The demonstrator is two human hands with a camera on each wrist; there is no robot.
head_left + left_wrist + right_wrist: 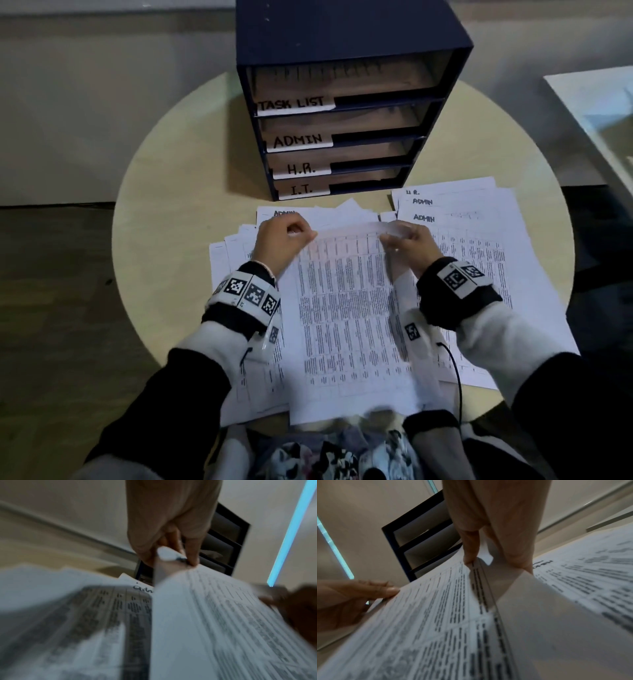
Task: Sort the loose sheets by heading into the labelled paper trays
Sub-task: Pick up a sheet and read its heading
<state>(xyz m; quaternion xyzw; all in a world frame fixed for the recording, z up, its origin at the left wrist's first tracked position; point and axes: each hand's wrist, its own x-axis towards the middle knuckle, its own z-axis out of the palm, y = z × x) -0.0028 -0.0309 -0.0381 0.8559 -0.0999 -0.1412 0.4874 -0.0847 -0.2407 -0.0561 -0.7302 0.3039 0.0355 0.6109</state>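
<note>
Both hands pinched the far corners of the top printed sheet [346,308], left hand [282,240] and right hand [409,245] alike; its long axis ran straight toward the labelled tray unit [339,116] standing beyond on the worktop [178,192].

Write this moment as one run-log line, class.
left hand: pinches top sheet | right hand: pinches same sheet | trays: no sheet entering
</note>
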